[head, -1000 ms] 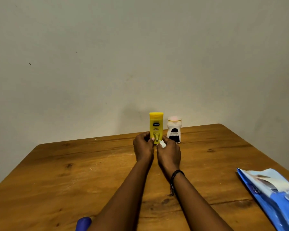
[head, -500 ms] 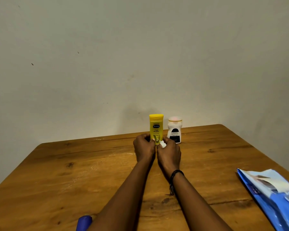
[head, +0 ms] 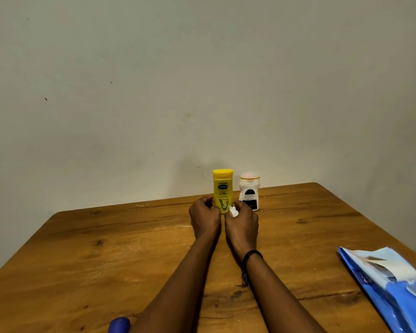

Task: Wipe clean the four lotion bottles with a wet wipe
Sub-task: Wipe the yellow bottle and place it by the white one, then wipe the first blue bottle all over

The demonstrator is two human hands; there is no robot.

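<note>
A yellow lotion bottle (head: 222, 188) stands upright near the far edge of the wooden table (head: 106, 248). My left hand (head: 205, 218) grips its lower left side with curled fingers. My right hand (head: 241, 224) pinches a small bunched white wet wipe (head: 233, 211) against the bottle's lower right front. A white lotion bottle (head: 249, 193) with a black label stands just to the right of the yellow one, untouched. A blue rounded top (head: 119, 325) of some object shows at the bottom edge; what it belongs to is hidden.
A blue and white wet wipe pack (head: 389, 284) lies flat at the table's right front edge. A plain wall rises directly behind the table. Bare wood stretches to the left of my arms.
Both hands stay at the base of the yellow bottle, with the wipe still against it. Only the view has shifted slightly.
</note>
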